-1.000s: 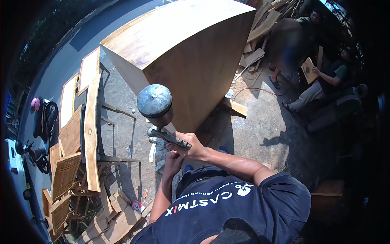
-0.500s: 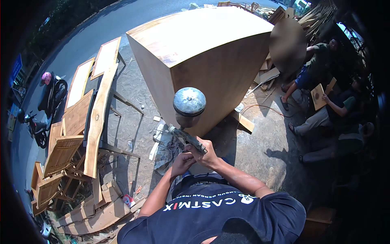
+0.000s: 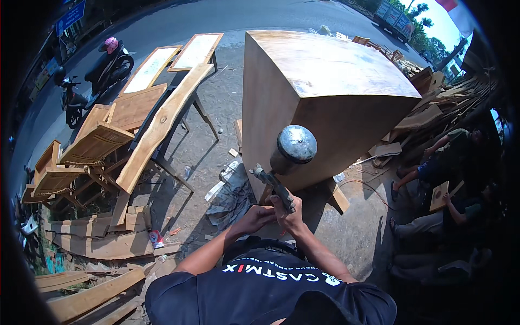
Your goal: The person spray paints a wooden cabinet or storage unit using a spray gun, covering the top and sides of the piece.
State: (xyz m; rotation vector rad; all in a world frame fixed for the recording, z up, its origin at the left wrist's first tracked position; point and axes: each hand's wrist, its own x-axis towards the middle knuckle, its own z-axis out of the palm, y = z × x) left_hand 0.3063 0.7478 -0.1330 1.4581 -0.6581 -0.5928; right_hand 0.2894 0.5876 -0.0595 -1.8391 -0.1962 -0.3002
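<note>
My right hand (image 3: 289, 218) is wrapped round the handle of a spray gun (image 3: 275, 187). A round metal paint cup (image 3: 297, 145) sits on top of the gun, whose nozzle end points away from me and to the left. Close against the lower handle, my left hand (image 3: 255, 219) has its fingers curled and pinched; what they hold, if anything, is hidden. Just beyond the gun stands a big box-shaped wooden piece (image 3: 346, 120), with a smooth brown side and a pale, sunlit top.
Left, a long wooden plank (image 3: 162, 127) and framed panels (image 3: 197, 51) rest on stands. A crumpled cloth (image 3: 230, 200) and wood offcuts (image 3: 97, 241) lie on the ground. Motorcycles (image 3: 103, 70) stand by the road. Seated people (image 3: 433, 216) and a red hose (image 3: 374, 187) are at right.
The view has swung, so the wooden box, stands and gun appear farther right. My right hand still grips the spray gun, and my left hand stays close beside its handle.
</note>
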